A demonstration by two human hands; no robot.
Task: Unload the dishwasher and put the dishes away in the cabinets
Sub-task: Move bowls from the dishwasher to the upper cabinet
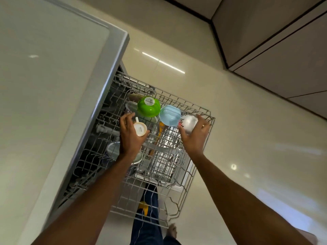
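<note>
The upper wire rack (187, 175) is pulled out of the dishwasher under the counter. My left hand (128, 137) grips an upside-down cream mug (140, 129) at the rack's left side. My right hand (194, 137) curls around an upside-down white cup (189, 123) with a red mark at the rack's far right corner. Between them sit an overturned green bowl (149, 106) and an overturned pale blue bowl (169, 114). A clear glass container (131, 107) lies left of the green bowl.
A pale counter top (44, 85) with a grey edge overhangs the dishwasher on the left. Plates (113, 149) stand in the lower rack below my left wrist. An orange utensil (161, 129) shows through the wires. Brown cabinet fronts (283, 50) stand at the right. My legs and bare foot (172, 230) are below the rack.
</note>
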